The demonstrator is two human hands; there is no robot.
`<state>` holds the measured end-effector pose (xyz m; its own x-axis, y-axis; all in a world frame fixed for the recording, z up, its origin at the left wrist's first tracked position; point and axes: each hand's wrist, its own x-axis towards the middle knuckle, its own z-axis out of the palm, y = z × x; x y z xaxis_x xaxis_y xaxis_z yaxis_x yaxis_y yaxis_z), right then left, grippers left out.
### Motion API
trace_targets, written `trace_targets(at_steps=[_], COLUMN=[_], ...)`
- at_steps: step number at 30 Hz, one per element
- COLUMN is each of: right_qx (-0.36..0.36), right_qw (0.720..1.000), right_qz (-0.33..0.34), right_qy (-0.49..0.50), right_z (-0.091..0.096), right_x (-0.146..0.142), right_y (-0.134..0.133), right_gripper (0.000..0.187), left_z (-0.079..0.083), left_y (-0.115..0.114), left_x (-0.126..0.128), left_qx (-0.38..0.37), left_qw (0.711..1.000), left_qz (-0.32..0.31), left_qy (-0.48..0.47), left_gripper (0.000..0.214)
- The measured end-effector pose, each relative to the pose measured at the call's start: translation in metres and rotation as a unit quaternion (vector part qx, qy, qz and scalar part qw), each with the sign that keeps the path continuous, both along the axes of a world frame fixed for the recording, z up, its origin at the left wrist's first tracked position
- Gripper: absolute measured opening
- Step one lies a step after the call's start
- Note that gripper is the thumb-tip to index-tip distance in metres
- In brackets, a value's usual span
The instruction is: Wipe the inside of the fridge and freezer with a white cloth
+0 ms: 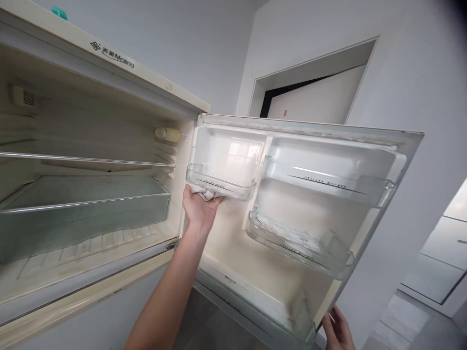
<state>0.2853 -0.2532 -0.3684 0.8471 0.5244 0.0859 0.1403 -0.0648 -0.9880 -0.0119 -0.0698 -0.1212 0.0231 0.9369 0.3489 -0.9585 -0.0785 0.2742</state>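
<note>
My left hand [199,209] reaches up to the inside of the open fridge door [233,243]. It is closed on a white cloth [205,193], which it presses against the underside of the small clear door pocket [219,184] at the upper left. My right hand [337,330] is at the bottom right, with its fingers on the door's lower outer edge, holding it. Only part of that hand shows.
The door also carries a wide clear pocket [328,182] at the upper right, a tilted pocket [299,245] below it and a bottom rail [255,311]. The fridge body [109,53] on the left has a glass shelf [87,160] and a clear drawer [83,214]. A doorway [314,92] lies behind.
</note>
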Motion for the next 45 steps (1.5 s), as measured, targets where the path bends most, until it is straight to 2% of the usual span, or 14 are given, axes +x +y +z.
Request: trace_targets(at_steps=[8, 16, 20, 24, 26, 28, 32, 34, 35, 37, 39, 42, 44, 45], right_qx=[0.046, 0.064, 0.065, 0.044, 0.035, 0.037, 0.056, 0.063, 0.067, 0.078, 0.089, 0.103, 0.108, 0.112], right_qw=[0.999, 0.998, 0.998, 0.999, 0.999, 0.999, 0.998, 0.998, 0.998, 0.997, 0.996, 0.994, 0.994, 0.993], right_qz=[-0.005, 0.002, 0.005, -0.007, -0.006, -0.007, -0.020, -0.014, -0.008, 0.004, 0.012, 0.017, 0.021, 0.024], right_qy=[0.006, 0.008, 0.009, 0.004, 0.003, -0.001, -0.007, 0.003, 0.009, 0.021, 0.028, 0.030, 0.027, 0.025], right_z=[0.002, 0.001, -0.003, -0.005, -0.004, -0.002, 0.004, 0.006, 0.007, 0.007, 0.005, 0.002, 0.001, 0.001], right_x=[-0.011, -0.010, -0.005, -0.001, 0.000, -0.002, -0.010, -0.013, -0.014, -0.015, -0.015, -0.013, -0.012, -0.011], right_y=[0.000, 0.000, 0.003, 0.003, 0.002, 0.002, 0.002, 0.001, 0.001, 0.000, -0.001, -0.002, -0.002, -0.002], right_gripper=[0.094, 0.094, 0.098, 0.097, 0.095, 0.091, 0.089, 0.092, 0.094, 0.096, 0.095, 0.090, 0.087, 0.086], left_z=[-0.002, -0.009, -0.013, -0.022, -0.027, -0.025, 0.007, 0.039, 0.058, 0.096, 0.129, 0.158, 0.165, 0.166], left_y=[-0.004, -0.034, -0.034, -0.034, -0.040, -0.049, -0.066, -0.069, -0.069, -0.065, -0.058, -0.046, -0.044, -0.044], left_x=[0.013, 0.028, 0.022, -0.004, -0.023, -0.042, -0.056, -0.043, -0.033, -0.005, 0.026, 0.060, 0.069, 0.069], left_qx=[-0.023, 0.014, -0.006, -0.043, -0.045, -0.024, 0.099, 0.204, 0.265, 0.398, 0.507, 0.552, 0.538, 0.525], left_qw=[1.000, 0.993, 0.989, 0.986, 0.991, 0.998, 0.974, 0.926, 0.882, 0.754, 0.636, 0.488, 0.437, 0.429], left_qz=[0.000, -0.100, -0.126, -0.143, -0.102, -0.010, 0.195, 0.295, 0.345, 0.408, 0.406, 0.385, 0.367, 0.356], left_qy=[0.015, 0.058, 0.076, 0.077, 0.071, 0.064, 0.063, 0.119, 0.181, 0.328, 0.416, 0.556, 0.620, 0.643], left_gripper=[0.040, 0.031, 0.017, 0.011, 0.014, 0.016, 0.019, 0.020, 0.021, 0.028, 0.030, 0.021, 0.016, 0.014])
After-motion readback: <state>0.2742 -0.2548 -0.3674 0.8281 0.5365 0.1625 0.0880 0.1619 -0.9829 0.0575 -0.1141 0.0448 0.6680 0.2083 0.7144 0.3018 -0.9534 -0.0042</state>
